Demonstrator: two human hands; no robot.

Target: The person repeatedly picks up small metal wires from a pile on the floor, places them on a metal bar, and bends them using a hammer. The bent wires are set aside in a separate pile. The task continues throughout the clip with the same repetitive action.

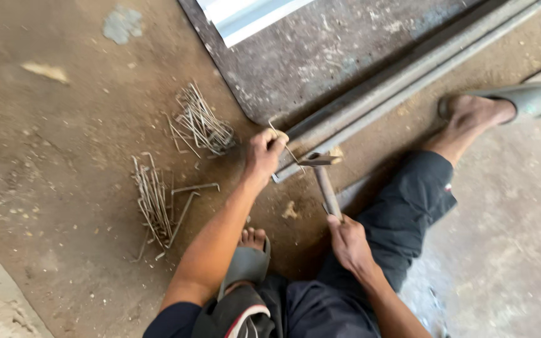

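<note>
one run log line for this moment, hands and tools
left hand: pinches bent wire on steel bar | right hand: grips hammer | wire piles left

A rough metalworking yard or workshop floor.
Bare dirt floor, piles of bent wire pieces, long steel bars, and a worn metal plate lying on the ground.

We see two heaps of bent wire pieces on the dirt floor, one heap near a grey slab, another lower left, a white sheet up top, our grey sandals.
</note>
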